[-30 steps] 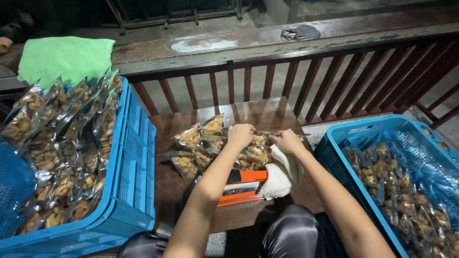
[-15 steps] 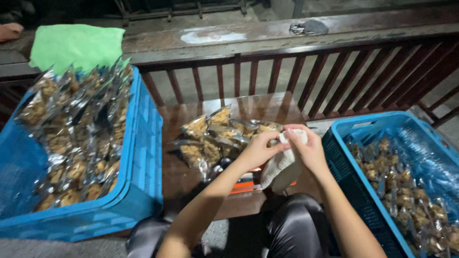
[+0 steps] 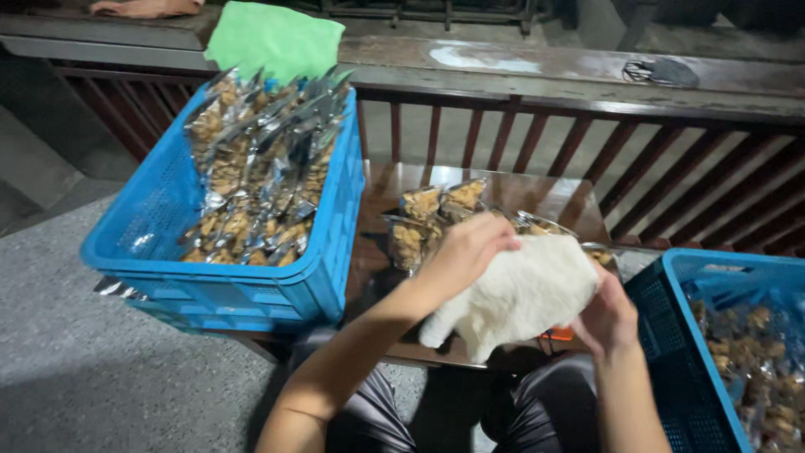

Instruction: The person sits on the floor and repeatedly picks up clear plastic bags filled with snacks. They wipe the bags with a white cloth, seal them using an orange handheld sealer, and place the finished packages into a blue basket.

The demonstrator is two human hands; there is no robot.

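Along the far side, beyond the tabletop (image 3: pixel 553 197), a dark wooden railing (image 3: pixel 587 84) runs the full width, worn and stained, with a green cloth (image 3: pixel 272 38) draped over its left part.

Next in size is the left blue crate (image 3: pixel 226 289), a perforated plastic basket standing at the tabletop's left edge and packed with upright clear packets of brown snack, their foil-bright edges catching the light. A second blue crate (image 3: pixel 671 319) sits at the right edge, lined with clear film and holding loose brown pieces.

Between the crates, on the glossy dark wood, lies a small heap of sealed snack packets (image 3: pixel 428 218), crinkled and shiny.

I read the step in hand as handling the white cloth (image 3: pixel 524 294) over the near edge of the tabletop, just in front of that heap. It looks soft and fuzzy, bunched into a rounded lump. My left hand (image 3: pixel 465 252) grips its top, fingers (image 3: pixel 495 239) curled closed over the fabric; my right hand (image 3: pixel 608 315) cups it from the right side, fingers wrapped onto it from below.

My judgement is that any next move needs the cloth kept gathered and clear of the packets, since they are light and slippery and would slide at a brush. A bit of orange shows under the cloth; I cannot tell what it is.
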